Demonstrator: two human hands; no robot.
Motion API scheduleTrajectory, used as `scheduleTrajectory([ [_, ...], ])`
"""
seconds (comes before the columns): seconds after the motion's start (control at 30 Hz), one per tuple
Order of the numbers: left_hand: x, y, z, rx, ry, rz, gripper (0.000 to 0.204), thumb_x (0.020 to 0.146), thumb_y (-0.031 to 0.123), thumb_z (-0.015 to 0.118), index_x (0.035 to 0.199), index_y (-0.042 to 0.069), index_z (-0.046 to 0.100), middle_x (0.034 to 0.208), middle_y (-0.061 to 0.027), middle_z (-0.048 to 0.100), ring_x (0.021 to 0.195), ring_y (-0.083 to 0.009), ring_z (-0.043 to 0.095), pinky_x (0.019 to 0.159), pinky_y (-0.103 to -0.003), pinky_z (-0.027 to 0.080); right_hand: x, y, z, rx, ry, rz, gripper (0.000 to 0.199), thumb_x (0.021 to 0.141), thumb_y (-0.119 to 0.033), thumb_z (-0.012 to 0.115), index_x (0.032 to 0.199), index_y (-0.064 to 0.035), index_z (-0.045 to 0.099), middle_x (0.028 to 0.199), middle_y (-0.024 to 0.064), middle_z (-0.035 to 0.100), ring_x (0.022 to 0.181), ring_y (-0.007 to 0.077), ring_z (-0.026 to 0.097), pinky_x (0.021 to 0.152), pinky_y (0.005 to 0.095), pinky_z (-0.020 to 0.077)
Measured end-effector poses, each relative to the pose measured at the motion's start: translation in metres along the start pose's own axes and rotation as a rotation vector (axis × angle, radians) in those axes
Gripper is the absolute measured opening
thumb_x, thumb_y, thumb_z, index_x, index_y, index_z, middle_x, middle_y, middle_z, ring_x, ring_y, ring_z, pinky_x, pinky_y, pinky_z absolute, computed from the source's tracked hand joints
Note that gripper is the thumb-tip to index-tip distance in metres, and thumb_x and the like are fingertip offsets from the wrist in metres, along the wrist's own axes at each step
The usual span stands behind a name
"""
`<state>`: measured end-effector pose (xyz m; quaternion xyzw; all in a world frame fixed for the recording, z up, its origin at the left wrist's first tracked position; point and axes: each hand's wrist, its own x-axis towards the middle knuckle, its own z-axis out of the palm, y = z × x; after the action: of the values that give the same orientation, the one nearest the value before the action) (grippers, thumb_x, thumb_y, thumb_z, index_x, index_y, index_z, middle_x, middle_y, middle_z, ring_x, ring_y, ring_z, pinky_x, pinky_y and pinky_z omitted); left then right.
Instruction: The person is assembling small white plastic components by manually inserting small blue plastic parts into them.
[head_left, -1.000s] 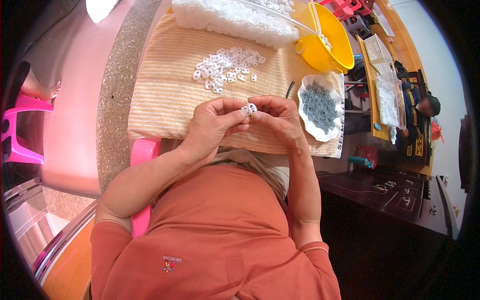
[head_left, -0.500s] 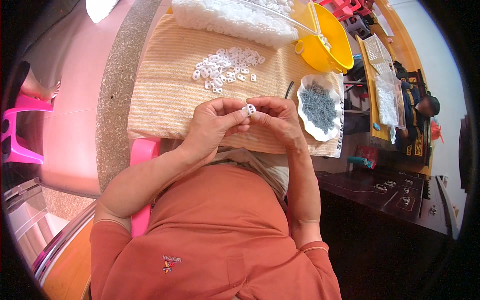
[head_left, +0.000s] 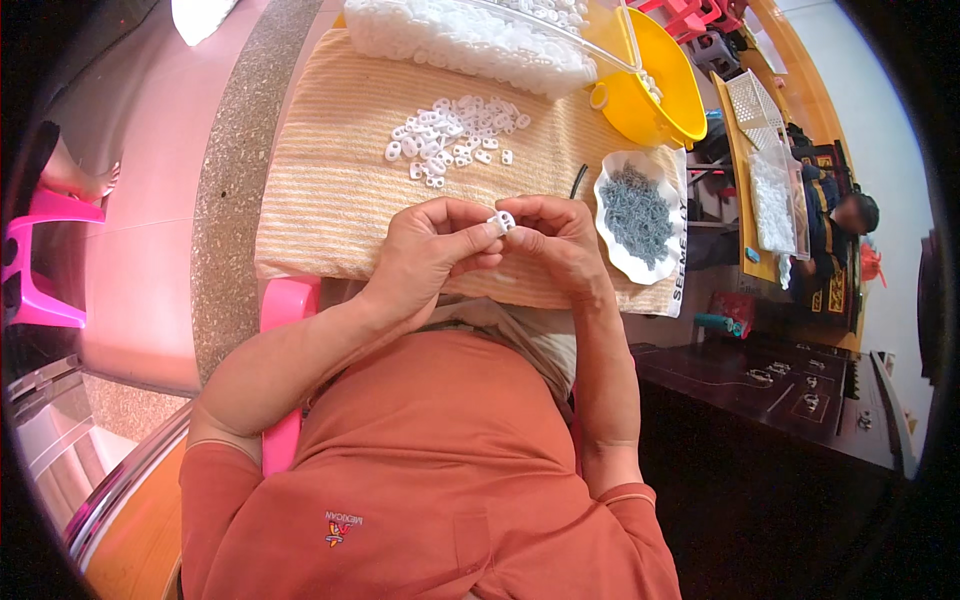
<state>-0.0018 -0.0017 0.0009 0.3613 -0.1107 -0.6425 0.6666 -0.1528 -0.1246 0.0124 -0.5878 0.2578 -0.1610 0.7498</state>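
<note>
A small white two-holed plastic piece (head_left: 504,221), shaped like a cord lock, is pinched between both my hands just above the towel-covered surface. My left hand (head_left: 425,250) has its thumb and forefinger closed on one side of it. From the other side, my right hand (head_left: 560,240) grips it with thumb and fingertips, which partly hide it. Beyond my hands lies a loose pile of similar white pieces (head_left: 450,130). To the right, a scalloped white dish (head_left: 656,272) holds a heap of tiny grey coils (head_left: 637,212) that look like springs. A thin black rod (head_left: 579,180) lies beside that dish.
A striped towel (head_left: 320,170) covers the work surface. At its far edge stands a clear bin full of white pieces (head_left: 470,45), with a yellow basin (head_left: 685,110) to its right. A dark table (head_left: 720,390) is at right, and another person (head_left: 855,215) sits farther off.
The white piece has turned slightly between my fingertips, its holes now facing differently. My hands stay in nearly the same place.
</note>
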Motion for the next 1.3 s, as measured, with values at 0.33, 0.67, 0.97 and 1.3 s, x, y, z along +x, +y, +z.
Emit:
scheduleTrajectory([
  [0.33,-0.0007,-0.0005,0.0002,0.005,-0.012,0.011,0.013,0.086,0.005,0.065,0.098,0.001,0.061,0.089,-0.0065,0.066,0.077,-0.0108,0.064,0.072,-0.024,0.057,-0.0004,0.0021,-0.0013,0.059,-0.022,-0.007,0.026,0.083,-0.001,0.067,0.108,0.0034,0.064,0.097,0.0089,0.068,0.087,0.0133,0.064,0.079,0.0254,0.0521],
  [0.67,-0.0017,0.0041,0.0041,-0.062,-0.062,-0.036,0.014,0.085,0.006,0.067,0.096,0.001,0.060,0.085,-0.0054,0.065,0.075,-0.0100,0.063,0.068,-0.021,0.056,-0.0015,0.0024,0.0005,0.154,-0.047,-0.027,0.027,0.081,-0.004,0.070,0.107,0.0033,0.064,0.097,0.0088,0.068,0.087,0.0134,0.064,0.080,0.0256,0.0516],
  [0.97,-0.0018,0.0053,0.0012,-0.117,-0.140,-0.061,0.011,0.086,0.006,0.067,0.089,0.004,0.056,0.088,-0.0056,0.064,0.078,-0.0108,0.064,0.071,-0.023,0.057,0.0000,-0.0013,0.0043,0.111,-0.096,-0.096,0.029,0.081,-0.011,0.073,0.104,0.0030,0.065,0.094,0.0048,0.060,0.086,0.0117,0.058,0.077,0.0238,0.0466],
  [1.3,-0.0047,0.0012,0.0016,-0.119,-0.156,-0.031,0.012,0.085,0.006,0.068,0.084,0.005,0.056,0.084,-0.0054,0.064,0.076,-0.0116,0.063,0.070,-0.023,0.054,-0.0009,0.0004,0.0047,0.066,-0.135,-0.168,0.029,0.077,-0.010,0.076,0.101,0.0032,0.066,0.087,0.0036,0.057,0.080,0.0108,0.054,0.070,0.0225,0.0443],
])
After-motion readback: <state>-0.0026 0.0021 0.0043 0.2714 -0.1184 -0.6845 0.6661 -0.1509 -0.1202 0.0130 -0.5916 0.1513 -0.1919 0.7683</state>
